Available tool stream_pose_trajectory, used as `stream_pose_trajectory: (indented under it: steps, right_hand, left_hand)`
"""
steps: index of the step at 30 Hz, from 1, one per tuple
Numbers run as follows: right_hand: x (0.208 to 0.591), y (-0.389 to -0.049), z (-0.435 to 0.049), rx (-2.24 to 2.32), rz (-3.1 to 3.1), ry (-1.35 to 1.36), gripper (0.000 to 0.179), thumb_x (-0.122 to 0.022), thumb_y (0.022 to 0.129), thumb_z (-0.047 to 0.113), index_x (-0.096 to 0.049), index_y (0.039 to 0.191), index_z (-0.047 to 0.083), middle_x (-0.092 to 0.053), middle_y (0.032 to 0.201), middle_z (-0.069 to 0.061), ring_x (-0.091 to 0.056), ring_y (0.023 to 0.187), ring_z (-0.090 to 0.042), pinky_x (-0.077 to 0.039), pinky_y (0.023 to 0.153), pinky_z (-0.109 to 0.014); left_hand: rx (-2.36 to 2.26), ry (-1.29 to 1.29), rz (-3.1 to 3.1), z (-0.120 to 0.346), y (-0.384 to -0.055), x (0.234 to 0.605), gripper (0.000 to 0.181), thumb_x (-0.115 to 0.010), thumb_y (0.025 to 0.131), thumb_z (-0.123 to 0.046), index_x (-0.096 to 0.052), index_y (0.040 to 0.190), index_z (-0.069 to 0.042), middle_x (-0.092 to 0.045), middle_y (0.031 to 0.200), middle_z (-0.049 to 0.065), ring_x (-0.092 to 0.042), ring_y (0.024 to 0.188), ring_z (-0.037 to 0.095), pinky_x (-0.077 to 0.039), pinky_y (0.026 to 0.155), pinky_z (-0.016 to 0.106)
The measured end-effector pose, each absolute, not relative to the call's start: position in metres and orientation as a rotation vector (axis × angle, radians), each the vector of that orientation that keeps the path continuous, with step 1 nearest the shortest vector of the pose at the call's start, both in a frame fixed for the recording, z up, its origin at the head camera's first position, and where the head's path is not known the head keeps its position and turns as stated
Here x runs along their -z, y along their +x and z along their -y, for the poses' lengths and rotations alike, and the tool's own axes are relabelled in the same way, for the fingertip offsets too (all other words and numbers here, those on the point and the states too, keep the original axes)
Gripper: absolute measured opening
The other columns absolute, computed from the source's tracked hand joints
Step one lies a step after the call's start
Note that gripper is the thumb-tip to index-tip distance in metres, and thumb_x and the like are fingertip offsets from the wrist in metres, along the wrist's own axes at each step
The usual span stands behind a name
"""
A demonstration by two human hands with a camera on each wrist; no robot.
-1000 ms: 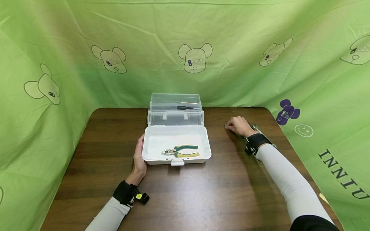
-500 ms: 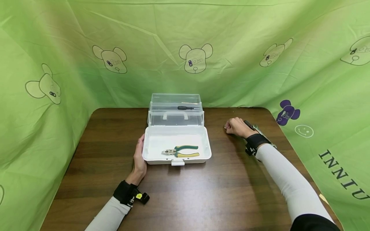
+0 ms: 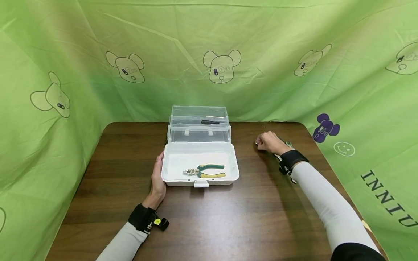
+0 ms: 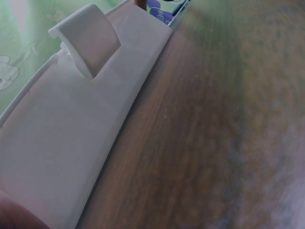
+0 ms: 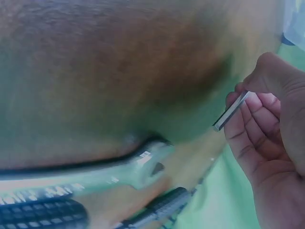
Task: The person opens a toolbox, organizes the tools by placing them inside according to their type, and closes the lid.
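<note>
A white toolbox (image 3: 169, 156) sits on the table with its clear lid folded back. Inside it lies a pair of pliers (image 3: 209, 171) with green and yellow handles. My left hand (image 3: 158, 179) rests against the toolbox's left side, fingers extended along the wall. To the right of the box, my right hand (image 3: 270, 143) pinches a short, thin metal rod (image 5: 231, 111) between thumb and index finger, the other fingers curled loosely. Below that hand in the right wrist view lie an open-ended wrench (image 5: 114, 175), a black textured handle (image 5: 43, 214) and a dark slim tool (image 5: 164, 206).
A black-handled screwdriver (image 3: 210, 122) shows in the tiered clear trays (image 3: 199, 134) behind the box. The box's white latch (image 3: 201, 184) hangs at its front. A green printed curtain (image 3: 163, 87) encloses the wooden table (image 3: 209, 224) at the back and sides.
My right hand has shifted slightly to the right and its wrist has turned a little, covering more of the tools beneath. My left hand and the toolbox stay put.
</note>
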State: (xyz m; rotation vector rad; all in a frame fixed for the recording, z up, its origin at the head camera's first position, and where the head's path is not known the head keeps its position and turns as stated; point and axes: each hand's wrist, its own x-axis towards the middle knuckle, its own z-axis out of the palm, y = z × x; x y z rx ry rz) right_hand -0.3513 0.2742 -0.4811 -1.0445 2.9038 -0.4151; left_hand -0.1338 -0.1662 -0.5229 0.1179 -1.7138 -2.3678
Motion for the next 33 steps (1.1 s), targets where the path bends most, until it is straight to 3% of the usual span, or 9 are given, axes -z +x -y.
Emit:
stream_pose_trajectory:
  steps: [4,9,16,18,29,33]
  right_hand:
    - [0.472,-0.352,-0.272,0.417,-2.907,-1.092,0.027,-0.065,0.073,-0.007,-0.052,0.068,0.016,-0.042,0.066,0.007,-0.036,0.060,-0.010,-0.030,0.059,-0.029]
    - [0.457,-0.352,-0.267,0.417,-2.903,-1.169,0.030,-0.064,0.074,-0.007,-0.050,0.065,0.017,-0.043,0.064,0.008,-0.037,0.059,-0.009,-0.032,0.057,-0.029]
    - [0.435,-0.354,-0.257,0.355,-2.928,-1.224,0.022,-0.062,0.073,-0.008,-0.060,0.070,0.014,-0.063,0.076,0.001,-0.048,0.066,-0.013,-0.040,0.061,-0.032]
    - [0.427,-0.354,-0.253,0.340,-2.925,-1.235,0.022,-0.062,0.073,-0.009,-0.060,0.071,0.013,-0.063,0.076,0.000,-0.047,0.065,-0.013,-0.039,0.061,-0.032]
    - [0.386,-0.358,-0.227,0.304,-2.916,-1.342,0.034,-0.065,0.076,-0.010,-0.047,0.065,0.018,-0.036,0.064,0.008,-0.032,0.060,-0.009,-0.025,0.058,-0.028]
    - [0.373,-0.358,-0.216,0.298,-2.918,-1.394,0.027,-0.066,0.076,-0.010,-0.059,0.068,0.014,-0.050,0.064,0.005,-0.044,0.061,-0.011,-0.037,0.056,-0.031]
  left_hand:
    - [2.371,0.122,1.711,0.166,-0.134,0.523,0.071,-0.025,0.115,-0.046,-0.021,0.166,0.003,-0.023,0.173,0.018,-0.019,0.160,0.027,-0.014,0.130,0.047]
    - [2.367,0.123,1.722,0.167,-0.134,0.523,0.072,-0.025,0.115,-0.047,-0.021,0.167,0.003,-0.022,0.173,0.018,-0.019,0.160,0.027,-0.014,0.131,0.047]
    - [2.369,0.123,1.721,0.167,-0.134,0.523,0.071,-0.025,0.115,-0.046,-0.021,0.166,0.003,-0.022,0.173,0.018,-0.018,0.160,0.027,-0.014,0.131,0.046]
    - [2.368,0.122,1.720,0.167,-0.134,0.523,0.071,-0.025,0.115,-0.046,-0.021,0.166,0.003,-0.022,0.173,0.018,-0.019,0.160,0.027,-0.014,0.131,0.046]
    - [2.362,0.133,1.732,0.166,-0.134,0.522,0.072,-0.025,0.115,-0.047,-0.020,0.167,0.003,-0.021,0.174,0.018,-0.017,0.161,0.027,-0.013,0.131,0.048]
    - [2.354,0.128,1.740,0.166,-0.134,0.522,0.071,-0.025,0.115,-0.046,-0.020,0.166,0.003,-0.021,0.174,0.018,-0.017,0.161,0.028,-0.013,0.131,0.048]
